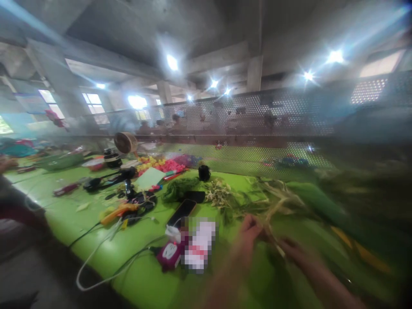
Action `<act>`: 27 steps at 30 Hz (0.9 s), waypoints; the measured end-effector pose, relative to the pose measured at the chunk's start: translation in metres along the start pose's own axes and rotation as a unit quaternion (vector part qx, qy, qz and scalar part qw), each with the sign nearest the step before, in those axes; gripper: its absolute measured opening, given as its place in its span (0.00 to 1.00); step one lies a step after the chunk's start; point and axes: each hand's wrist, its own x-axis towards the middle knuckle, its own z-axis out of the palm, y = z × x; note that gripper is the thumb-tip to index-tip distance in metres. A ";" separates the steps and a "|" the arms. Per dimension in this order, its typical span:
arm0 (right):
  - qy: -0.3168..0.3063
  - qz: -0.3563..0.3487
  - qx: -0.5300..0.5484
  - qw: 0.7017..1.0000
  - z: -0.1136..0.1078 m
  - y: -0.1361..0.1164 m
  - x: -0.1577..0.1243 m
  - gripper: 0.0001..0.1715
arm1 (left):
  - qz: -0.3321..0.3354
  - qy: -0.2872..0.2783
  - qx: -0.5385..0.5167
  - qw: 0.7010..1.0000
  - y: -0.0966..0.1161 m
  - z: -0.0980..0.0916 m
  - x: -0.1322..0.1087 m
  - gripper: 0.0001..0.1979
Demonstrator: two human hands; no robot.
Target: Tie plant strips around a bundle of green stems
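Observation:
Over the right part of the green table [128,279], my left hand [251,227] has its fingers drawn together at a pale, stem-like strand [273,236]. My right hand [289,249] is just to the right, blurred, at the same strand's lower part; its fingertips are hard to make out. More tan and green stems [283,193] spread behind both hands. A pile of pale leafy pieces [219,193] lies beyond my left hand.
A dark phone [182,212], a purple device [170,255] and cables lie left of my hands. An orange-handled tool [117,212], black stand parts and yellow and pink pieces [161,165] sit farther left. A perforated screen [225,120] runs behind. Another person's arm [13,189] is far left.

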 end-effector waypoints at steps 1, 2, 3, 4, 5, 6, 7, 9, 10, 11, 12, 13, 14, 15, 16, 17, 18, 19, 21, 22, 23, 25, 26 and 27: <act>0.002 0.005 -0.017 1.000 0.000 0.002 0.002 0.21 | 0.001 -0.001 -0.013 1.000 0.001 0.001 -0.001 0.13; 0.004 0.007 -0.029 1.000 0.000 0.005 0.004 0.22 | 0.000 -0.003 -0.021 1.000 0.002 0.001 -0.001 0.13; 0.006 0.004 -0.037 0.999 0.000 0.009 0.006 0.22 | -0.001 -0.005 -0.025 1.000 0.003 0.002 -0.001 0.13; 0.007 -0.001 -0.042 0.999 -0.001 0.012 0.008 0.22 | 0.000 -0.002 -0.027 1.000 0.003 0.002 -0.002 0.13; 0.007 -0.008 -0.044 0.999 -0.001 0.014 0.009 0.22 | 0.001 0.002 -0.027 1.000 0.002 0.002 -0.002 0.13; 0.005 -0.017 -0.044 0.999 -0.001 0.017 0.011 0.23 | 0.003 0.006 -0.029 1.000 0.000 0.002 -0.001 0.13; 0.003 -0.026 -0.042 0.999 -0.001 0.018 0.012 0.23 | 0.003 0.010 -0.031 0.999 -0.002 0.002 -0.001 0.13; 0.002 -0.043 -0.035 0.998 0.001 0.019 0.012 0.22 | -0.003 0.012 -0.034 0.999 -0.006 0.002 0.001 0.13; 0.006 -0.050 -0.032 0.998 0.002 0.018 0.011 0.22 | -0.009 0.012 -0.033 0.999 -0.008 0.001 0.002 0.13; 0.014 -0.055 -0.029 0.998 0.003 0.017 0.010 0.21 | -0.015 0.012 -0.029 0.999 -0.008 0.001 0.002 0.14; 0.024 -0.058 -0.029 0.998 0.003 0.014 0.008 0.20 | -0.021 0.013 -0.024 0.999 -0.008 0.001 0.002 0.14; 0.035 -0.058 -0.032 0.997 0.004 0.012 0.006 0.20 | -0.026 0.012 -0.019 0.999 -0.006 0.002 0.001 0.15; 0.046 -0.056 -0.037 0.997 0.003 0.010 0.004 0.19 | -0.030 0.011 -0.014 0.999 -0.004 0.003 0.000 0.16; 0.060 -0.053 -0.044 0.996 0.003 0.008 0.003 0.18 | -0.032 0.009 -0.002 0.999 -0.001 0.004 -0.002 0.16; 0.076 -0.052 -0.049 0.995 0.002 0.006 0.002 0.17 | -0.033 0.008 0.016 0.999 0.003 0.005 -0.004 0.17; 0.093 -0.052 -0.054 0.993 0.001 0.005 0.001 0.17 | -0.031 0.011 0.047 0.998 0.006 0.006 -0.006 0.18; 0.109 -0.052 -0.060 0.991 0.000 0.004 0.001 0.17 | -0.028 0.013 0.087 0.996 0.008 0.007 -0.008 0.19; 0.123 -0.054 -0.068 0.989 0.000 0.003 0.001 0.17 | -0.026 0.011 0.123 0.992 0.009 0.008 -0.009 0.19; 0.134 -0.058 -0.097 0.985 0.001 0.001 0.002 0.16 | -0.028 -0.010 0.183 0.983 0.007 0.008 -0.010 0.19; 0.128 -0.059 -0.117 0.983 0.002 -0.001 0.002 0.16 | -0.029 -0.021 0.204 0.978 0.004 0.007 -0.009 0.18; 0.119 -0.060 -0.137 0.982 0.003 -0.003 0.001 0.15 | -0.027 -0.029 0.223 0.974 0.000 0.005 -0.008 0.17; 0.097 -0.058 -0.163 0.980 0.007 -0.009 -0.002 0.14 | -0.012 -0.026 0.250 0.968 -0.008 0.001 -0.004 0.15; 0.089 -0.056 -0.169 0.980 0.008 -0.013 -0.003 0.14 | -0.003 -0.021 0.254 0.967 -0.011 -0.001 -0.002 0.13; 0.083 -0.053 -0.174 0.980 0.009 -0.017 -0.005 0.14 | 0.004 -0.017 0.249 0.968 -0.013 -0.003 0.000 0.12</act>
